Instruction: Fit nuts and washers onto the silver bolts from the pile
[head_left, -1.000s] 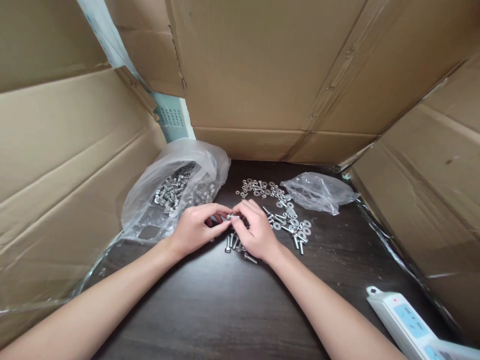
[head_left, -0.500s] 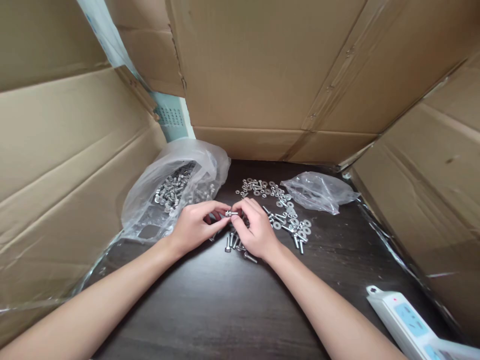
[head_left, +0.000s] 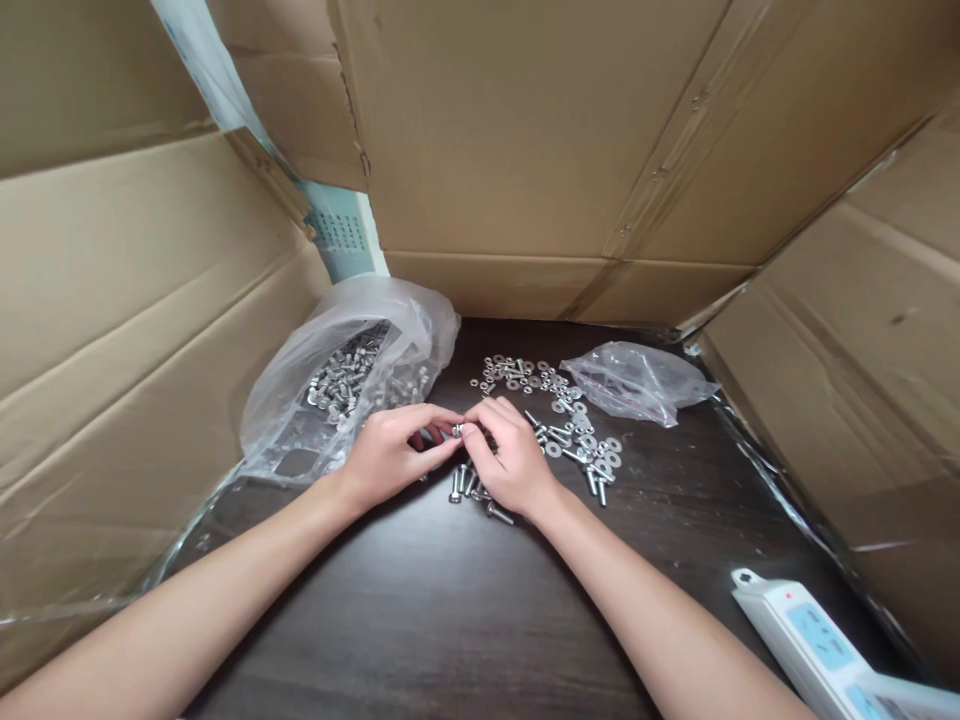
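Note:
My left hand (head_left: 390, 452) and my right hand (head_left: 508, 457) meet fingertip to fingertip over the dark table (head_left: 420, 610). Between the pinched fingers sits a small silver bolt (head_left: 457, 430); both hands grip it. Just below the hands lie a few loose bolts (head_left: 469, 490). To the right of my right hand spreads a scatter of washers and bolts (head_left: 559, 415). Left of my left hand stands a clear plastic bag of bolts (head_left: 345, 385), its mouth open.
A crumpled small plastic bag (head_left: 634, 382) lies at the back right. A white power strip (head_left: 806, 645) sits at the front right corner. Cardboard walls (head_left: 525, 150) close in the table on the left, back and right.
The hands have stayed together. The bolt between the fingertips has shifted slightly, and the fingers have closed in over it.

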